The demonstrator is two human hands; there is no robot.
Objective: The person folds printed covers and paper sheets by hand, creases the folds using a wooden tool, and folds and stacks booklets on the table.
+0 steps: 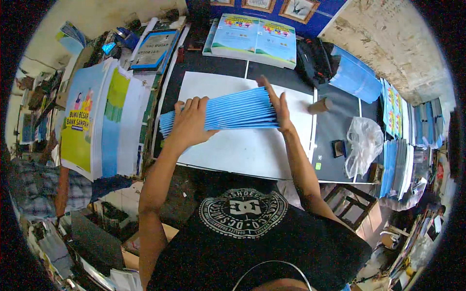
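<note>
L hand (188, 125) gripping blue bklt stack (238, 109); R hand (281, 110) uncurled, palm at R end.

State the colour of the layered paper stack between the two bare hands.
The layered paper stack is blue with paler stripes, shown in the head view.

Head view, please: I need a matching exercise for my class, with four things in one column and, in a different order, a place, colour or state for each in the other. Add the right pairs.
Things
1. Blue booklets
2. Cylinder
3. Plastic bag
4. Large book stack

Places, colours or states
A. See-through and crumpled
B. Left of the white board, with yellow-green on the front cover
C. Under the left hand, with the right hand at the other end
D. Brown, at the white board's right edge

Right pairs: 1-C, 2-D, 3-A, 4-B
</note>
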